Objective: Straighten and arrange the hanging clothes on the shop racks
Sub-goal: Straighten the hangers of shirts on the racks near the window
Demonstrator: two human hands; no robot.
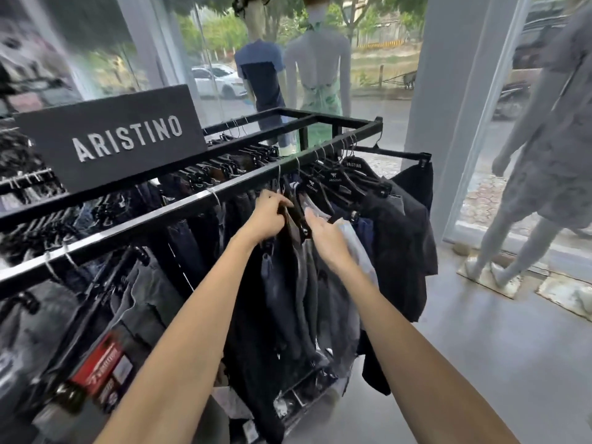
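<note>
Dark trousers hang mid-rail on the rack, and your left hand has its grip curled round a hanger, right hand grip wide, fingers straight against a pale garment.

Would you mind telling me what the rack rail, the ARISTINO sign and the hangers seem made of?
Rack rail: probably black-painted metal, square-edged, with a pale sheen. Sign: matte black board, raised pale letters; material unclear. Hangers: likely black plastic, printed white logo.
</note>
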